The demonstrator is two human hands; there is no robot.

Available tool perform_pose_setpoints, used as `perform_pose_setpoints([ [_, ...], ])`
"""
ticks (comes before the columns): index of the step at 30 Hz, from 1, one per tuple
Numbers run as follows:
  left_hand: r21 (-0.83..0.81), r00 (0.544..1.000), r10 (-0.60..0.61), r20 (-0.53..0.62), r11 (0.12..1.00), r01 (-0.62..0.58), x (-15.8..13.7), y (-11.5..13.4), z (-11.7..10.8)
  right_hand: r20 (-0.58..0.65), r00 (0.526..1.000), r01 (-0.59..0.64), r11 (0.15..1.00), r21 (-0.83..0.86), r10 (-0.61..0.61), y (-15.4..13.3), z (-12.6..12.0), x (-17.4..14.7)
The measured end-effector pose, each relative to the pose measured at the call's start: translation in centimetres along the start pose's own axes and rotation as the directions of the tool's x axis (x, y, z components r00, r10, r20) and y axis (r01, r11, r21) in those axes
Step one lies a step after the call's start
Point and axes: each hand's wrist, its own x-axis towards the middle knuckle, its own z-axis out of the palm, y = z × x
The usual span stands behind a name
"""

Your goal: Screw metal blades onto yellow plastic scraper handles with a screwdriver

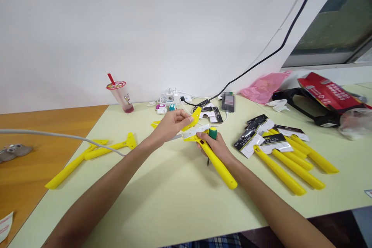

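Note:
My left hand (173, 124) is closed, pinching a small yellow plastic cover plate (194, 119) with holes in it. The plate is just above the head of a yellow-handled scraper (218, 164). A flat silvery blade (197, 130) lies across that head. My right hand (213, 143) is wrapped around the scraper near its head, thumb on top. A screwdriver with a green and yellow handle (213, 133) is also in my right hand, its shaft pointing down. Partly behind my left hand, more yellow plates (155, 124) lie on the table.
Two yellow scraper handles (110, 150) lie at left under a grey cable (72, 136). On the right are several scrapers (299, 168) with black-and-white packages. A drink cup (122, 99), power strip (168, 97), phone (228, 102), pink bag (263, 87) and red package (331, 91) stand behind.

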Motion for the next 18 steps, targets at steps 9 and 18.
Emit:
perform_pose_setpoints([
  [9, -0.038, 0.965, -0.128, 0.230, 0.989, 0.141, 0.3, -1.6, 0.5, 0.074, 0.997, -0.003, 1.000, 0.027, 0.001, 0.3, -0.2, -0.1],
  [18, -0.051, 0.949, -0.172, 0.266, 0.980, 0.192, 0.7, -1.3, -0.3, 0.219, 0.974, -0.086, 0.992, 0.095, 0.063, 0.2, -0.5, -0.4],
])
